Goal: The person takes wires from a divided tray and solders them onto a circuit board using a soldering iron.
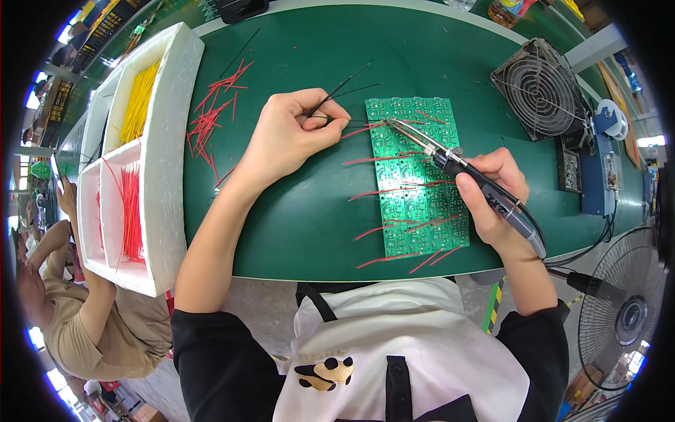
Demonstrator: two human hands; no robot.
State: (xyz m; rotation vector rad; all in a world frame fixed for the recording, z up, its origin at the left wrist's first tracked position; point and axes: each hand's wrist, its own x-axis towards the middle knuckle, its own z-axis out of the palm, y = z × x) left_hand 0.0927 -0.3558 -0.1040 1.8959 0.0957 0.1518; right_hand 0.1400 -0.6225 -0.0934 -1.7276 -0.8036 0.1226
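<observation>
A green circuit board panel [415, 179] lies on the green tabletop, with several red wires [373, 160] sticking out past its left edge and others lying across it. My right hand [496, 193] is closed round a soldering iron [485, 186], whose tip touches or nearly touches the board's upper left part. Left of the board, my left hand [295, 130] pinches several thin black wires [341, 90]. One black wire runs from these fingers toward the iron's tip. Whether its end touches the board is too small to tell.
At left stands a white foam box [165, 162] with yellow wires [140, 102] and red wires [131, 214] in compartments. Loose red wires [204, 126] lie beside it. A square fan [538, 88] and a blue soldering device [598, 172] stand at right. Another person [91, 309] sits at far left.
</observation>
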